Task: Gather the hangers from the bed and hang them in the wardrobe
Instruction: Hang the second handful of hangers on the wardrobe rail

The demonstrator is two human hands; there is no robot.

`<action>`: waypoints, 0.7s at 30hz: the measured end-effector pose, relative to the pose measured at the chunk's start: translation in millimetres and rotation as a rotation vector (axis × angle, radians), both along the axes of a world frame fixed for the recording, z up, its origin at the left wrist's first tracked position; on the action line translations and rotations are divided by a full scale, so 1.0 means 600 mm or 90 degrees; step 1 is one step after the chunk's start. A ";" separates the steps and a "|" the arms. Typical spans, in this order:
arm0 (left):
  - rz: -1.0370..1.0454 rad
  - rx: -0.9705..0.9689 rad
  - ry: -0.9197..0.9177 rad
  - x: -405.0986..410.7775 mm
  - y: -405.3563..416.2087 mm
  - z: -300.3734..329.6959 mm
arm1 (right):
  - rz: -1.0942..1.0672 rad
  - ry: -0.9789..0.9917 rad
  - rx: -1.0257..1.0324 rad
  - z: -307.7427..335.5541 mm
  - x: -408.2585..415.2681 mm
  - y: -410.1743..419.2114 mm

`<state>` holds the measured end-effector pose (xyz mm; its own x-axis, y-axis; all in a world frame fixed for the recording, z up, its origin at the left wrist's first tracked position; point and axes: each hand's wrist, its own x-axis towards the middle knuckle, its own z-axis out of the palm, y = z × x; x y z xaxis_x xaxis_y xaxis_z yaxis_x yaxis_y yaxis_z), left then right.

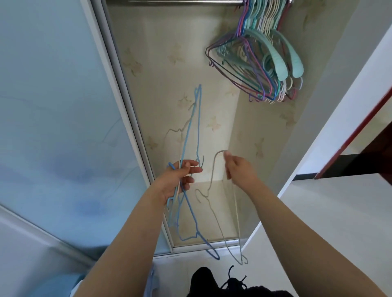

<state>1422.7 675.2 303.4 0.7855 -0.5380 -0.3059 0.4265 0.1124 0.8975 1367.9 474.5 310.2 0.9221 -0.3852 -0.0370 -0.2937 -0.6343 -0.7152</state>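
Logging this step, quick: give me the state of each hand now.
Left hand: grips a bunch of blue wire hangers.
Right hand: pinches the hook of a grey wire hanger.

1. 2 hands are in view: the left hand [177, 180] and the right hand [238, 169].
2. The left hand holds about 3 thin wire hangers [192, 135], blue and pale; the exact count is unclear where they overlap.
3. The right hand holds 1 grey wire hanger [214, 169].
4. 1 rail [184, 1] carries a dense cluster of hung hangers [261, 63], too overlapped to count.
5. 1 sliding door [53, 127].
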 end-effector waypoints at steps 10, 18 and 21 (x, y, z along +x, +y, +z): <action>0.088 -0.017 0.016 0.004 0.009 -0.026 | -0.004 0.045 0.166 0.010 -0.026 -0.080; 0.107 0.007 0.007 0.011 -0.011 -0.017 | -0.068 0.201 0.196 -0.006 -0.020 -0.052; 0.124 -0.031 0.025 0.017 -0.016 -0.002 | -0.019 0.065 0.177 0.022 -0.006 -0.030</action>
